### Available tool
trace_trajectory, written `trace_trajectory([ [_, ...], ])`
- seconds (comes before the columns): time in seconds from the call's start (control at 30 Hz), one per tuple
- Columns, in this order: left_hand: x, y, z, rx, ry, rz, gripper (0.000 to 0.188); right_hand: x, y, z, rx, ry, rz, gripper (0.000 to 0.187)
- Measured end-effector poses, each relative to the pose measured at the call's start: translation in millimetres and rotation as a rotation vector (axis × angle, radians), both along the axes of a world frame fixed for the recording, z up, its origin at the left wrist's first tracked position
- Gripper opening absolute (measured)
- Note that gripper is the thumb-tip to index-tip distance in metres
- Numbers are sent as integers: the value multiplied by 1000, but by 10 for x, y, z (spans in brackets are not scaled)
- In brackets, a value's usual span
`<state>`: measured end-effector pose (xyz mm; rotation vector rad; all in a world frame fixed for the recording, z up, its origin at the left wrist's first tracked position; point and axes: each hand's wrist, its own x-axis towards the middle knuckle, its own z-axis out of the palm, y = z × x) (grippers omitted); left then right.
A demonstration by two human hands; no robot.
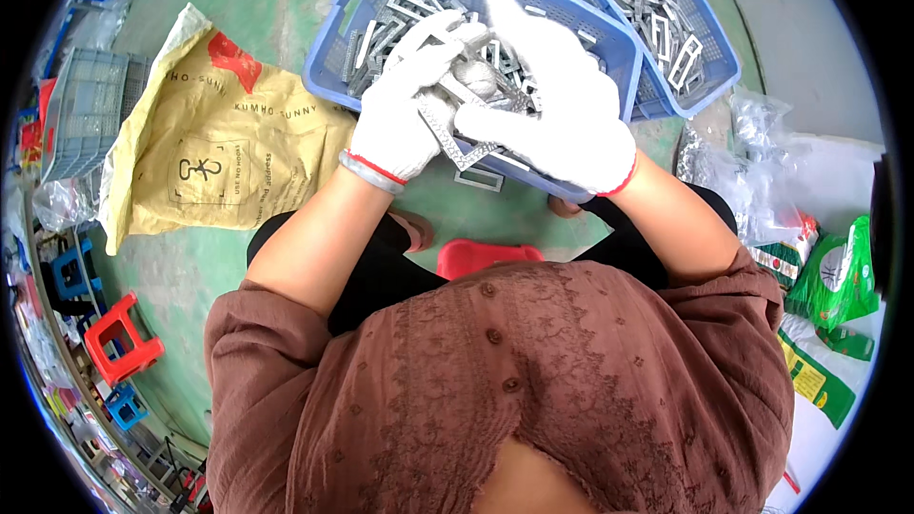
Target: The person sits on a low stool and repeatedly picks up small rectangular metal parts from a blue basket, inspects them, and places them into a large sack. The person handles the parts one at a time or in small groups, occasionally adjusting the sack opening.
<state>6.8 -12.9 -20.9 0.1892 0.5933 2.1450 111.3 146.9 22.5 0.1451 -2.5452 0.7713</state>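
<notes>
Both my hands wear white gloves with red cuffs and hover over the near part of a blue plastic basket (328,48). My left hand (405,114) is closed on a thin grey metal rectangular frame (440,128), which slants down to the right. Across from it, my right hand (562,86) has its index finger and thumb spread wide apart; its other fingers are mostly hidden. Between the hands shows a rounded grey wad (476,78), whose kind I cannot make out. Several similar metal frames (411,5) lie jumbled in the basket beneath.
Another blue basket (728,62) of metal frames adjoins at the far right. A yellow sack (257,152) lies to the left, beside a grey crate (86,114). A red stool (124,338) stands at left; a red seat (486,255) shows below me. Plastic bags (762,162) lie right.
</notes>
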Motion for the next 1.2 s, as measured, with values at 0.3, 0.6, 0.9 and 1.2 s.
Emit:
trace_trajectory([
  [0.3,-116,-55,-56,51,20,31,42,-28,115,15,-444,-627,55,48],
  [0.6,-174,-100,-216,10,-149,100,25,-174,289,-110,-79,-408,444,50],
  [0.9,-455,-302,104,-97,-352,271,31,-591,1082,-1694,133,-996,81,62],
  [1.2,-408,-410,20,-78,-49,115,50,-704,802,-2779,342,-1209,-43,73],
])
